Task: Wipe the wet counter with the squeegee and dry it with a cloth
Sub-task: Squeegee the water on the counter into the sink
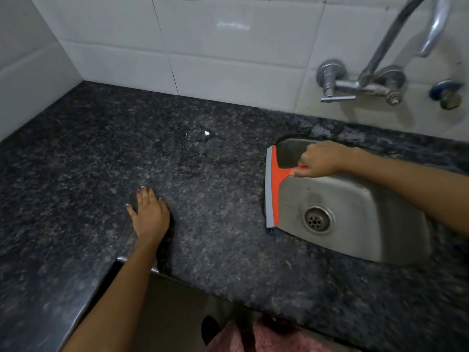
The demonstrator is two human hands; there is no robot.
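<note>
Desk [228, 250]: dark speckled stone surface, L-shaped, running into a corner under white wall tiles [228, 47]. Small puddle [198, 137] of water with a bright glint, towards the back of the desk, left of the sink. Sink [368, 224]: steel basin set into the desk at right, round drain [318, 220] near its middle. Squeegee [272, 186]: orange body with a pale grey rubber blade, the blade lying along the left rim of the sink where basin meets desk, the handle reaching to the right over the basin. Right hand [321, 158]: above the basin, fingers [295, 172] curled round the squeegee's orange handle, gripping it. Left hand [149, 214]: flat on the desk, well apart from the squeegee, palm down, fingers straight and slightly spread, holding nothing. Tap [375, 80]: chrome, wall-mounted above the sink, curved spout rising to the upper right; a second small valve [446, 95] with a blue ring beside it at the far right. Pink patterned fabric [253, 336] at the bottom edge, below the desk front; whether clothing or a cloth cannot be told. No readable writing, brand or label on any item.
</note>
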